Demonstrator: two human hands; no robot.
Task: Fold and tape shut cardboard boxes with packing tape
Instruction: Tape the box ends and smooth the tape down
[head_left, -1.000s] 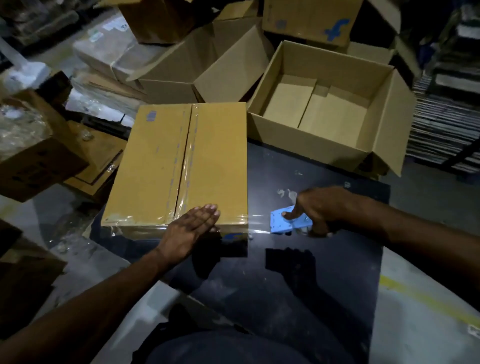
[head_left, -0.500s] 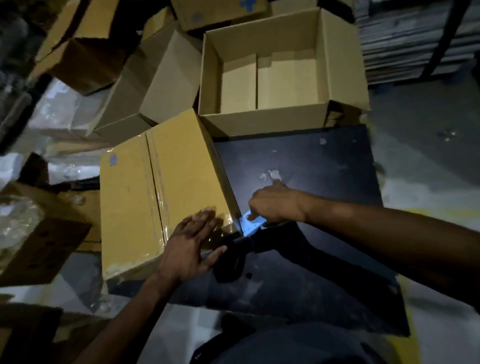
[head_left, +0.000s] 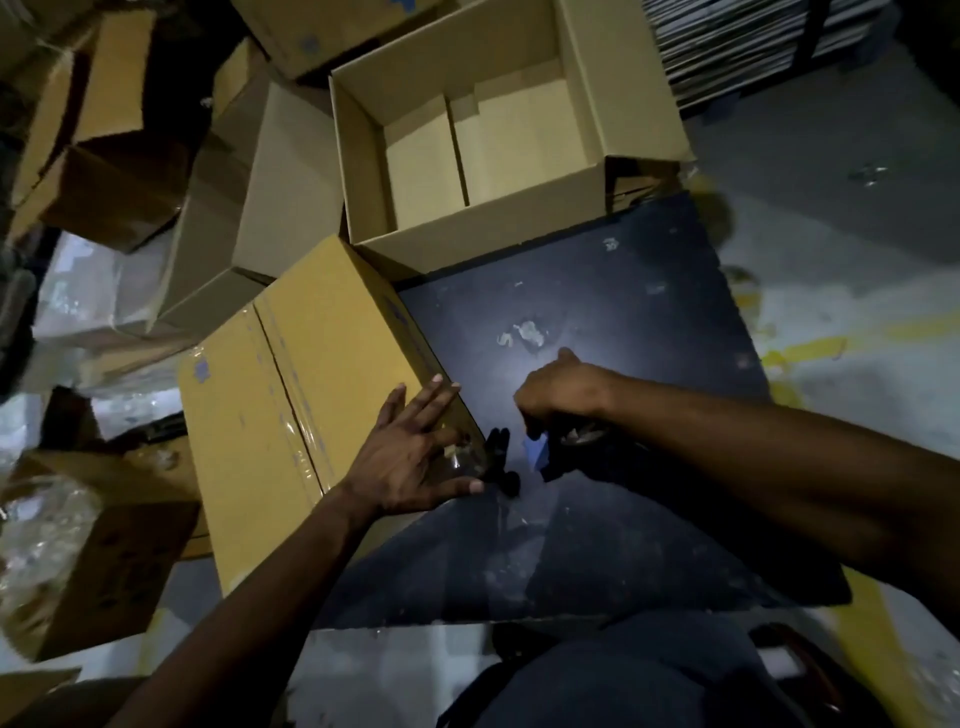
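A closed yellow-brown cardboard box (head_left: 291, 395) lies on the left part of a dark table (head_left: 597, 322), clear tape running along its centre seam. My left hand (head_left: 415, 457) lies flat, fingers spread, on the box's near right corner, pressing clear tape over the edge. To the right of that corner my right hand (head_left: 563, 395) is closed around a blue tape dispenser (head_left: 537, 452), held low over the table. Most of the dispenser is hidden under the hand and in shadow.
An open cardboard box (head_left: 493, 130) stands at the table's far edge. More boxes (head_left: 104, 171) and plastic wrap are piled on the floor to the left. Stacked flat sheets (head_left: 753, 47) sit at the top right. Grey floor with yellow paint lies to the right.
The box has turned so its near right corner points toward me. My left hand slid onto that corner, and my right hand brought the dispenser in close beside the box, then slightly away.
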